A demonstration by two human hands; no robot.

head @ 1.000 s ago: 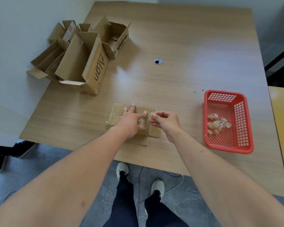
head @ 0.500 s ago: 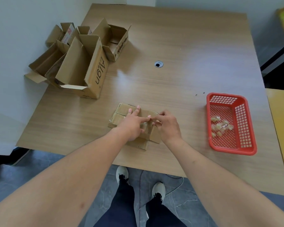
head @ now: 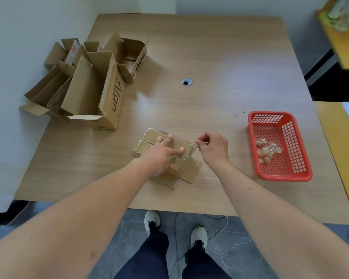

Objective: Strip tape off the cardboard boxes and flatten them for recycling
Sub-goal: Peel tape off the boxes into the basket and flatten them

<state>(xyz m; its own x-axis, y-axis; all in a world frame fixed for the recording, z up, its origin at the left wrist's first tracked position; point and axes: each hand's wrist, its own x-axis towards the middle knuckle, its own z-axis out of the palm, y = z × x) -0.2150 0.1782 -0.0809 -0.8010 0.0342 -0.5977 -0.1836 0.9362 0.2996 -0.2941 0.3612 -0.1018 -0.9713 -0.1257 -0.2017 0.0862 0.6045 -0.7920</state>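
Left hand (head: 161, 156) flat, pressing box (head: 186, 170); right hand (head: 212, 147) pinching tape (head: 193, 145) end. Tape wads in basket (head: 302, 175); open boxes (head: 93, 85) left unflattened.

Bare forearms, no sleeves; dark navy trousers (head: 159, 256) and white shoes (head: 152, 219) with black laces.

A wooden surface (head: 220, 57) filled most of the view, with a round cable hole (head: 186, 82) near its middle. Two small dark specks (head: 239, 113) lay to the right of that hole and nearer the camera. Below the surface's near edge showed a grey tiled floor (head: 240, 244), a thin white cable (head: 220, 231) trailing across it. A yellow shelf (head: 343, 39) stood beyond the surface's far right corner.
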